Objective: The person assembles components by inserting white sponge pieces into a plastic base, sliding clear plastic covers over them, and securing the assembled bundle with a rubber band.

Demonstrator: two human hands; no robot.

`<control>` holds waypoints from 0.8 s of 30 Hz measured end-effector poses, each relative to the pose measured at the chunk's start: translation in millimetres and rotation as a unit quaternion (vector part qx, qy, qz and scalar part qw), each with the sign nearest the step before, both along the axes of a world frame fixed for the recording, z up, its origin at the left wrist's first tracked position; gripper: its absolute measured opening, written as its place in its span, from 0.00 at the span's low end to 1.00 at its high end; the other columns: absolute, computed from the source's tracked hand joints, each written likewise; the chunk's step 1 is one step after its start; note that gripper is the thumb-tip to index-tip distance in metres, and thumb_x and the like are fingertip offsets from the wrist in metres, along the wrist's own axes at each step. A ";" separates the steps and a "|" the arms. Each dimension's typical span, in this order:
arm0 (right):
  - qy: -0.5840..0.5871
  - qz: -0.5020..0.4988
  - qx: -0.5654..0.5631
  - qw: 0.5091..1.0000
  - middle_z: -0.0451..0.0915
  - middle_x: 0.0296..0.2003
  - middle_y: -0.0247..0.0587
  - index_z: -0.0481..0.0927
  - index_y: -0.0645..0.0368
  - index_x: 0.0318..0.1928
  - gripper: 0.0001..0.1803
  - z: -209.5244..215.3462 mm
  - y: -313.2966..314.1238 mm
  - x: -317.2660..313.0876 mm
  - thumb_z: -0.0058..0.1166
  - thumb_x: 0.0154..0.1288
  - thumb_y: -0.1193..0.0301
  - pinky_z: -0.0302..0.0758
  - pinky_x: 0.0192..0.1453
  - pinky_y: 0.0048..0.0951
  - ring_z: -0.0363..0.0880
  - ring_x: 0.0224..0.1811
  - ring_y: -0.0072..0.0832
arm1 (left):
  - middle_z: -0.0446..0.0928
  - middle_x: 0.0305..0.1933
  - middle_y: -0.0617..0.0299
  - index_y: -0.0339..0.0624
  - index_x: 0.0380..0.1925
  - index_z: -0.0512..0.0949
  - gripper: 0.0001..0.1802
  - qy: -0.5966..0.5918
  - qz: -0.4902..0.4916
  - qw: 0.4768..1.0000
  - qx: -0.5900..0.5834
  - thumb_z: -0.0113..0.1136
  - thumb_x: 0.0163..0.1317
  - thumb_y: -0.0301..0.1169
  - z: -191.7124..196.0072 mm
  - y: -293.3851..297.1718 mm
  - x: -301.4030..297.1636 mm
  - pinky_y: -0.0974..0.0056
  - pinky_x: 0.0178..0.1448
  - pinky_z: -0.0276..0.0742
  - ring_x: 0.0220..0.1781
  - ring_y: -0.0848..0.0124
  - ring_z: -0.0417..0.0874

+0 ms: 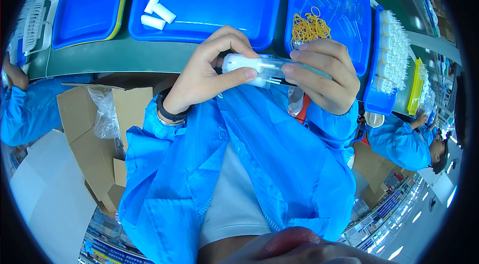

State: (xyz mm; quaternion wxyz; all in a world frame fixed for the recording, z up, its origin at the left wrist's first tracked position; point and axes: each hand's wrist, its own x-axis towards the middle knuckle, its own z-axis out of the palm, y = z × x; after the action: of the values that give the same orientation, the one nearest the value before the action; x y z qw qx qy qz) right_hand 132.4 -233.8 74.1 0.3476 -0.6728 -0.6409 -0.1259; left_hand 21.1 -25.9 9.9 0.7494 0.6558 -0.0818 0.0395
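My left hand (212, 72) and my right hand (324, 74) meet in front of my chest, just below the green table edge. Between them lies a small white cylindrical part (247, 64) partly slid into a clear plastic tube (274, 69). The left thumb and fingers pinch the white end. The right fingers wrap the clear tube's other end. A dark band sits on my left wrist. Both forearms are in blue sleeves.
Blue trays sit on the green table: the middle tray (199, 19) has loose white cylinders (157, 12), the right tray (349, 39) holds clear tubes and yellow rubber bands (309, 27). An open cardboard box (100, 129) with a plastic liner stands at my left. Blue-sleeved co-workers sit on both sides.
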 end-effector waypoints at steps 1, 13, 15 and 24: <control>0.001 0.000 0.000 1.000 0.80 0.37 0.38 0.86 0.57 0.37 0.19 -0.3 -0.4 0.3 0.67 0.38 0.72 0.77 0.39 0.29 0.77 0.41 0.33 | 0.70 0.44 0.62 0.40 0.38 0.78 0.11 -0.009 0.003 1.000 0.012 0.67 0.54 0.23 0.2 0.5 0.3 0.71 0.44 0.71 0.46 0.73 0.73; -0.041 -0.030 0.010 0.999 0.81 0.35 0.38 0.85 0.57 0.34 0.16 -4.9 -2.9 -3.0 0.68 0.38 0.72 0.80 0.41 0.32 0.78 0.40 0.32 | 0.72 0.41 0.61 0.41 0.33 0.81 0.11 -0.008 0.045 0.997 0.059 0.72 0.48 0.27 1.9 -1.5 -2.3 0.69 0.45 0.70 0.45 0.72 0.74; -0.026 -0.036 0.013 0.999 0.81 0.35 0.37 0.85 0.57 0.34 0.17 -6.6 -3.4 -3.0 0.69 0.37 0.72 0.80 0.41 0.32 0.79 0.39 0.33 | 0.72 0.41 0.61 0.41 0.33 0.81 0.12 0.000 0.051 0.997 0.055 0.72 0.48 0.27 4.3 -3.3 -2.8 0.68 0.46 0.70 0.44 0.72 0.74; -0.030 0.024 -0.017 0.999 0.82 0.36 0.38 0.85 0.58 0.38 0.20 4.5 -5.5 1.5 0.69 0.37 0.75 0.79 0.42 0.32 0.79 0.40 0.33 | 0.73 0.42 0.61 0.40 0.41 0.80 0.14 0.003 0.027 1.000 0.007 0.69 0.52 0.25 3.4 3.1 -2.0 0.70 0.46 0.75 0.47 0.72 0.76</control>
State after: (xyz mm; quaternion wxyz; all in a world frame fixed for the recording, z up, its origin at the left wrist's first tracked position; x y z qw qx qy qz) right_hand 133.9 -239.3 78.7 0.3199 -0.6586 -0.6693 -0.1265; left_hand 19.1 -22.8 13.3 0.7437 0.6632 -0.0624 0.0569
